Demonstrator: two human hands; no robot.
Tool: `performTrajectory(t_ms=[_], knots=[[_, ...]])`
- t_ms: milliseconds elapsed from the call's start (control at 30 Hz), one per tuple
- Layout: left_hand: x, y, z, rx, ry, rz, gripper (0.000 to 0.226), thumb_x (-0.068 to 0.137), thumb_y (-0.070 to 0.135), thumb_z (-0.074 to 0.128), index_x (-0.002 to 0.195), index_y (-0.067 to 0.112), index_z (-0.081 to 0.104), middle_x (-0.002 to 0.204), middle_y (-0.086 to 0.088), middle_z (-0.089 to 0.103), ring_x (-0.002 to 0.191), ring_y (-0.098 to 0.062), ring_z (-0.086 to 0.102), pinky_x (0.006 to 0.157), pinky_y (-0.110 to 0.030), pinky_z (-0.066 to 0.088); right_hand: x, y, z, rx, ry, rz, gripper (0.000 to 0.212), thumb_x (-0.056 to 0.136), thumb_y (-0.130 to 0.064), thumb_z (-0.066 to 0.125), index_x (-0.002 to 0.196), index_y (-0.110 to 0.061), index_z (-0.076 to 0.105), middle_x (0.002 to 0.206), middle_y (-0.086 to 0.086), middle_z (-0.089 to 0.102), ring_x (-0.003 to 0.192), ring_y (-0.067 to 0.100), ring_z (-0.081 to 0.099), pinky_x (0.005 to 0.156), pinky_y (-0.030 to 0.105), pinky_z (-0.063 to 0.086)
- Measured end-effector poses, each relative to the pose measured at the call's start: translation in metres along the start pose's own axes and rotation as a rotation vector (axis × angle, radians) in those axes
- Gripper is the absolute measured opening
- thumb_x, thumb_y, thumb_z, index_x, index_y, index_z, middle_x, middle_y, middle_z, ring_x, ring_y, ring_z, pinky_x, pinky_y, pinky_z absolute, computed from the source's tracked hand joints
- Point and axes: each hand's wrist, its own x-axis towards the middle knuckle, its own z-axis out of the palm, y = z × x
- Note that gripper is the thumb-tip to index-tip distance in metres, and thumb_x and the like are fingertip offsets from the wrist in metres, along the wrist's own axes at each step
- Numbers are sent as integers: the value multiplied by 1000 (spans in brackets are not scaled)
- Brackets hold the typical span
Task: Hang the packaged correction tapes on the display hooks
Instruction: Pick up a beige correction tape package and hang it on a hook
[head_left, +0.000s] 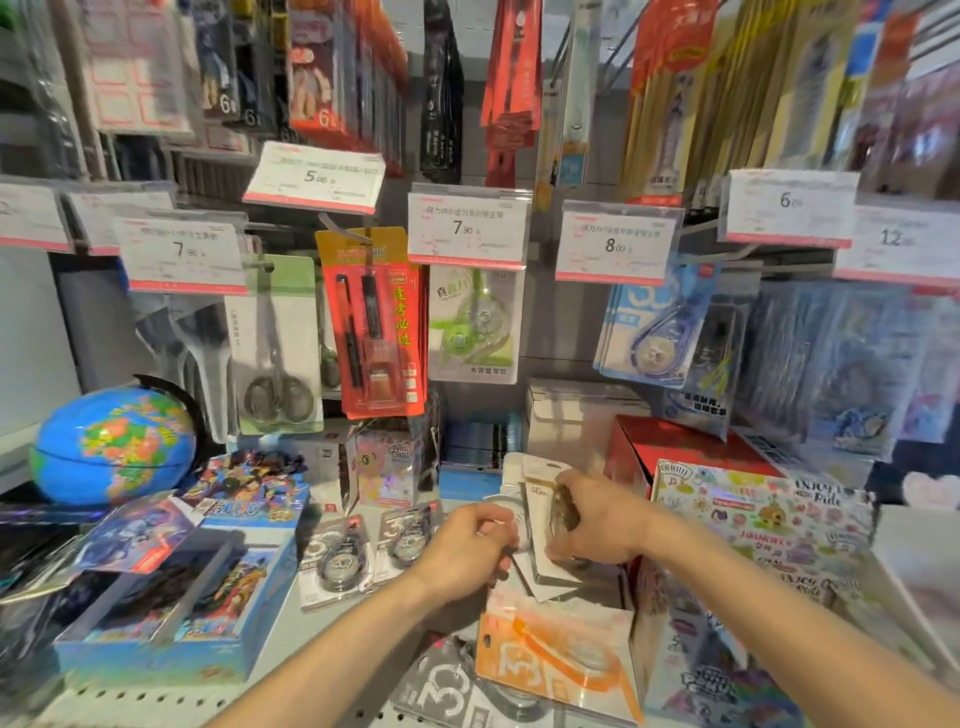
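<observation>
While both hands (524, 540) grip packaged tapes (545, 525), tag (467, 227) reads 7.90.

Price tags (468, 228): 7.90, 8.00, 5, 6, 12.

**Two bare forearms, nothing worn**

Only the person's arms and hands show. The left hand (470, 545) and the right hand (597, 519) each join a forearm that runs in from the bottom of the picture, the left from the lower middle, the right from the lower right corner. Both forearms are uncovered along all of their visible length: no sleeve or cuff reaches into view. No watch, bracelet or band shows at either wrist, and no ring or glove shows on the fingers that can be seen. Fingernails are too blurred to describe. The arms are slim and smooth, without visible marks.
</observation>
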Motion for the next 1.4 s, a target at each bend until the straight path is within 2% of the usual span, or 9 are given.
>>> performTrajectory(t_ms=[200, 300, 467, 600, 767, 933, 1033, 1233, 1400], knots=[[-5, 25, -29, -250, 83, 13, 20, 103, 16, 54, 123, 10, 54, 95, -3, 72, 66, -18, 70, 58, -26, 56, -14, -18, 0, 112, 164, -290, 110, 70, -42, 80, 156, -20, 14, 135, -2, 38, 123, 16, 44, 103, 27, 39], [-13, 31, -39, -321, 123, 73, 17, 102, 13, 56, 119, 15, 60, 81, 2, 79, 65, -16, 74, 59, -26, 59, -23, -29, 1, 137, 220, -400, 104, 73, -35, 79, 155, -21, 17, 132, -4, 38, 123, 12, 40, 104, 21, 35], [-29, 39, -53, -373, 138, 142, 22, 102, 8, 54, 121, 15, 63, 98, -10, 80, 77, -22, 78, 62, -31, 62, -30, -37, 8, 162, 330, -446, 101, 71, -51, 75, 153, -23, 23, 136, -10, 26, 128, 7, 28, 105, 17, 28], [-34, 42, -63, -302, 149, 180, 25, 103, 10, 53, 126, 16, 62, 99, -9, 80, 86, -27, 78, 68, -35, 64, -39, -42, 10, 282, 361, -443, 96, 73, -59, 73, 149, -30, 22, 139, -16, 25, 119, 2, 40, 93, 11, 32], [-40, 54, -65, -267, 112, 249, 30, 104, 12, 53, 131, 22, 58, 103, -6, 80, 85, -22, 78, 64, -28, 61, -45, -43, 10, 345, 435, -448, 87, 75, -53, 74, 143, -33, 23, 134, -17, 31, 120, 1, 45, 96, 17, 39], [-37, 68, -68, -114, 163, 352, 33, 102, 18, 58, 133, 27, 58, 94, -6, 79, 72, -20, 70, 68, -34, 57, -48, -42, 4, 349, 569, -450, 81, 75, -49, 74, 139, -34, 26, 130, -18, 31, 120, -1, 41, 93, 10, 33], [-38, 80, -71, -17, 214, 411, 30, 99, 23, 62, 129, 26, 60, 88, -3, 77, 69, -20, 72, 66, -37, 59, -50, -43, -2, 347, 657, -453, 80, 74, -46, 73, 138, -31, 27, 128, -16, 31, 120, 2, 43, 97, 21, 42], [-48, 107, -85, 559, 515, 589, 32, 95, 39, 64, 125, 34, 55, 96, 19, 67, 79, -1, 65, 76, -30, 55, -56, -42, -14, 369, 789, -407, 81, 75, -45, 75, 138, -32, 24, 128, -13, 29, 120, 8, 43, 97, 31, 46], [-63, 126, -88, 556, 535, 554, 37, 96, 38, 62, 130, 29, 52, 96, 17, 68, 83, -4, 67, 81, -36, 57, -56, -48, -18, 412, 811, -403, 83, 75, -45, 76, 138, -31, 23, 131, -10, 29, 116, 12, 47, 92, 31, 47]])
